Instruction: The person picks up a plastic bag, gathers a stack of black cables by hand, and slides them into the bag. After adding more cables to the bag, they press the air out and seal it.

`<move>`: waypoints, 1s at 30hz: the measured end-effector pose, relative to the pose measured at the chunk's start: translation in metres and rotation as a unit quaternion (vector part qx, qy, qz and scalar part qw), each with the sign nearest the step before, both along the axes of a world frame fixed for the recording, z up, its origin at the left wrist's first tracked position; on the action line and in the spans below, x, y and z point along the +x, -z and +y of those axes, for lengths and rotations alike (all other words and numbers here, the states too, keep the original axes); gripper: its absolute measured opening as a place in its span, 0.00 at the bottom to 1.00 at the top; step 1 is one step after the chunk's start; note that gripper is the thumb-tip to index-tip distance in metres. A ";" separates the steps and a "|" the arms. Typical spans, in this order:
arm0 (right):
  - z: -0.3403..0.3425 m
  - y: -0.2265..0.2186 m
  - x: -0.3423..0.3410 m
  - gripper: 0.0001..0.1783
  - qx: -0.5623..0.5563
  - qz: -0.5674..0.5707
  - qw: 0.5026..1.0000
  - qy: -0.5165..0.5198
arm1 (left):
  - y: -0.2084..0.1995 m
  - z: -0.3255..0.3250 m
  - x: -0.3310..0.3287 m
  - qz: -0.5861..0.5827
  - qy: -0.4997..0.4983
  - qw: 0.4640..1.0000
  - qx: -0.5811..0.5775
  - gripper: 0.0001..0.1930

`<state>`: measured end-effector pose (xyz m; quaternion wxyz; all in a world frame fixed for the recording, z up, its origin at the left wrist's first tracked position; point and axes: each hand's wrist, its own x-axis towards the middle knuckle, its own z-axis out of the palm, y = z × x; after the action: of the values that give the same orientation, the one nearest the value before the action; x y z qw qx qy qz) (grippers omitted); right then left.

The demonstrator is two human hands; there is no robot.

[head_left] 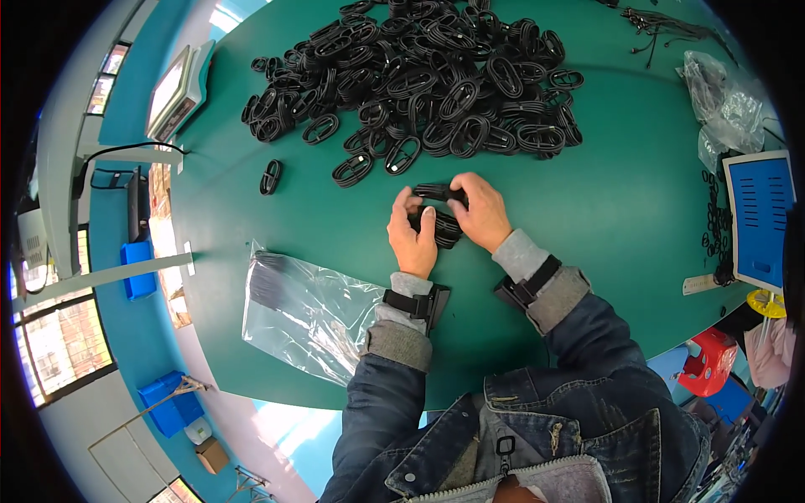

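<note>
Over the green table (604, 210), my left hand (412, 239) is closed around a stack of coiled black cables (444, 230). Just beyond that stack, a coiled black cable (431, 192) is pinched by my right hand (486, 218), close to the fingers of my left. Past both hands spreads a large pile of coiled black cables (411, 82). One separate coil (270, 177) lies left of the pile. To the left of my left forearm is a clear plastic bag (323, 306), lying flat with dark contents at its far left end.
On the right edge stand a blue-faced box (757, 220), crumpled clear plastic (723, 105) and small black rings (715, 214). Loose black cables (671, 27) lie at the far right. A white device (178, 92) sits at the far left edge. Below the table's right side is a red stool (709, 362).
</note>
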<state>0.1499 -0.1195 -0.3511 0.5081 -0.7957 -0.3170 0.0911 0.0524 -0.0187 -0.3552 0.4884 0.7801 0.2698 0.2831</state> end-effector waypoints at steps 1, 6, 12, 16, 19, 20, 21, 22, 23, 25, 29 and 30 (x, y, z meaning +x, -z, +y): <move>-0.004 -0.002 -0.001 0.17 0.041 0.061 0.995 -0.061 | -0.002 0.000 0.001 0.005 -0.005 1.000 0.028 0.17; -0.019 -0.008 0.009 0.15 0.034 0.094 0.986 -0.137 | 0.001 0.005 0.000 0.018 0.028 0.991 0.133 0.23; -0.025 -0.017 0.019 0.16 0.020 0.046 0.978 -0.204 | 0.000 0.003 0.000 0.020 0.022 0.995 0.091 0.19; -0.029 -0.021 0.023 0.16 0.033 0.030 0.966 -0.255 | -0.003 0.002 -0.001 0.030 0.042 0.996 0.072 0.14; -0.024 -0.025 0.035 0.16 0.009 -0.045 0.980 -0.195 | -0.007 0.002 -0.001 0.038 0.048 0.996 0.070 0.11; -0.020 -0.031 0.042 0.17 -0.023 -0.108 0.987 -0.113 | -0.007 0.002 -0.001 0.036 0.044 0.996 0.074 0.11; -0.016 -0.033 0.047 0.18 -0.054 -0.170 0.983 -0.031 | -0.008 0.002 0.000 0.034 0.040 0.996 0.078 0.10; -0.009 -0.033 0.050 0.18 -0.054 -0.170 0.984 -0.029 | -0.008 0.002 0.000 0.031 0.037 0.995 0.082 0.10; 0.001 -0.033 0.052 0.17 -0.086 -0.210 0.974 0.003 | -0.008 0.002 0.001 0.031 0.038 0.995 0.082 0.10; 0.015 -0.031 0.054 0.17 -0.148 -0.287 0.944 0.064 | -0.008 0.001 0.002 0.022 0.042 0.996 0.079 0.10; 0.007 -0.021 0.058 0.14 -0.036 -0.335 0.938 0.082 | -0.007 0.003 0.001 0.028 0.054 0.995 0.084 0.11; 0.005 -0.021 0.051 0.14 -0.036 -0.335 0.938 0.077 | -0.006 0.003 -0.002 0.037 0.058 0.994 0.086 0.11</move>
<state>0.2007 -0.1142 -0.3297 0.3489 -0.8200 -0.4028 -0.2090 0.0508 -0.0155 -0.3491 0.4250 0.8432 0.2170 0.2476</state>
